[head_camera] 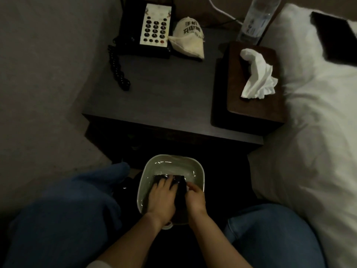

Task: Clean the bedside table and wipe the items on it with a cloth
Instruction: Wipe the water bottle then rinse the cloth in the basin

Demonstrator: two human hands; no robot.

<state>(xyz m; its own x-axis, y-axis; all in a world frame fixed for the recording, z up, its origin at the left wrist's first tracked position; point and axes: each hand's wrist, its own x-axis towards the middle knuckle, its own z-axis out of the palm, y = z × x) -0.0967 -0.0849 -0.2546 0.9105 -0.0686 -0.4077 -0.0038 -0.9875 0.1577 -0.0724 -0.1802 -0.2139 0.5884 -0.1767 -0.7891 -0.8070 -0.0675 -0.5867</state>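
Observation:
A pale basin with water stands on the floor in front of the dark bedside table. A dark cloth lies in the water. My left hand lies flat on the cloth with spread fingers, pressing it down. My right hand grips the cloth's right edge with curled fingers. On the table are a black telephone, a cream drawstring pouch, a water bottle and a brown tissue box with a white tissue sticking out.
A bed with white bedding runs along the right side, close to the table. My knees in blue jeans flank the basin. A wall stands on the left. A white cable runs behind the table.

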